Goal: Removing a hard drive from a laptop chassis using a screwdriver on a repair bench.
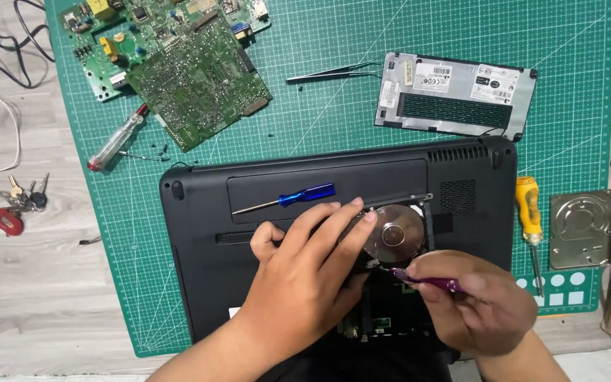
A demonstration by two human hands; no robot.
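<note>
Your work sits dead ahead of you: an opened hard drive with a bare, shiny silver platter (395, 233) lies in the bay of the upturned black laptop base (199, 233), which rests on the green gridded cutting mat (319, 113) on the desk.

Your left hand (304, 272) comes in from the lower left, and its fingertips (365, 216) rest on the drive's near-left edge; the fingers are spread and laid flat, steadying rather than clutching anything.

Your right hand (479, 301) sits lower right of the platter and is closed in a pinch around a slim purple-handled screwdriver (429, 283). That tool's long axis runs nearly level, pointing left, and its tip (378, 267) meets the drive at the lower-left rim of the platter, just beside your left fingers. So the drive lies up and left from your right hand and up and right from your left, and the left is the one actually touching it.

Lying loose:
- a blue-handled screwdriver (305, 194) on the laptop base, just up-left of your left hand
- a yellow-and-orange-handled screwdriver (528, 212) on the mat to the right
- a grey metal drive cover plate (581, 228) beyond it
- a silver laptop access panel (454, 92), black tweezers (330, 73) and green circuit boards (178, 64) farther up the mat
</note>
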